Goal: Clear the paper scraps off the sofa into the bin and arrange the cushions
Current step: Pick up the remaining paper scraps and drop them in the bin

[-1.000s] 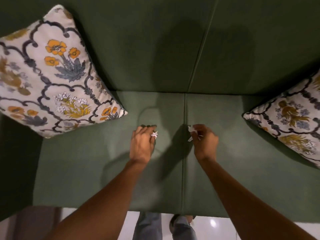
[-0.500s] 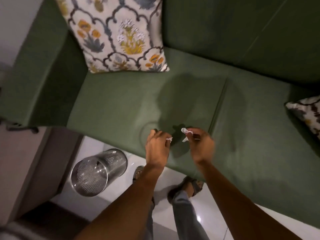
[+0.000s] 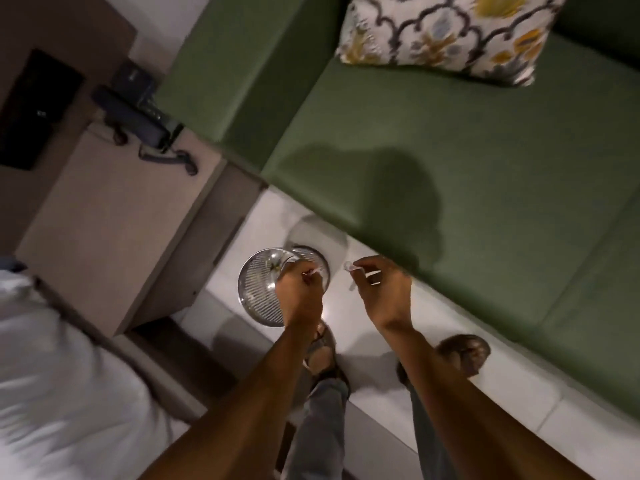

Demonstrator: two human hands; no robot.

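Observation:
A round metal mesh bin [image 3: 258, 287] stands on the pale floor beside the green sofa [image 3: 467, 174]. My left hand [image 3: 301, 292] hangs over the bin's right half, pinched on a small white paper scrap [image 3: 313, 271]. Just right of the bin, above the floor, my right hand [image 3: 382, 289] is closed on other white paper scraps [image 3: 353, 269]. A floral cushion [image 3: 446, 32] leans at the sofa's left end, against the arm. The seat in view shows no scraps. Some bits lie inside the bin.
A beige side table [image 3: 114, 216] stands left of the bin and carries a black telephone [image 3: 138, 114] with a coiled cord. White bedding [image 3: 59, 393] fills the lower left. My sandalled feet [image 3: 462, 355] stand on the tiled floor below my hands.
My view swung left and down from the sofa seat to the floor. Both hands carried their scraps off the seat edge; the left now hovers over the bin. The right-hand cushion left the view.

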